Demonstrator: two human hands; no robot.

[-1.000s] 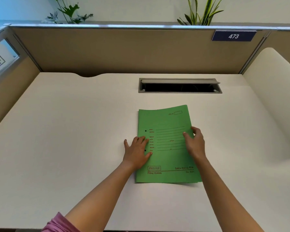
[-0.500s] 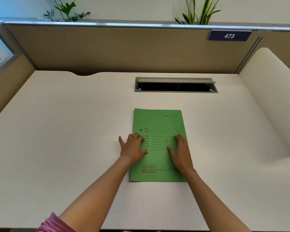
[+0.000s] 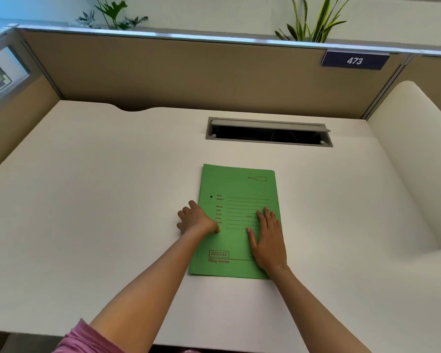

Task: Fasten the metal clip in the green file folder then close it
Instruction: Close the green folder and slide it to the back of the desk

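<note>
The green file folder (image 3: 239,184) lies shut and flat on the white desk (image 3: 99,200), its printed cover facing up and its spine to the left. The metal clip is hidden inside; only a small dark hole (image 3: 211,196) shows near the spine. My left hand (image 3: 196,221) rests over the spine edge with bent fingers, partly on the desk, thumb on the cover. My right hand (image 3: 267,240) lies flat on the right half of the cover, fingers spread, holding nothing.
A grey cable slot (image 3: 269,132) with its lid raised sits in the desk behind the folder. A tan partition (image 3: 189,72) with a "473" sign (image 3: 354,61) walls the back. A curved white panel (image 3: 413,149) rises at the right.
The front cover, slightly raised at its right edge one second ago, now lies flat. My right hand slid from that edge onto the cover. My left hand shifted left over the spine.
</note>
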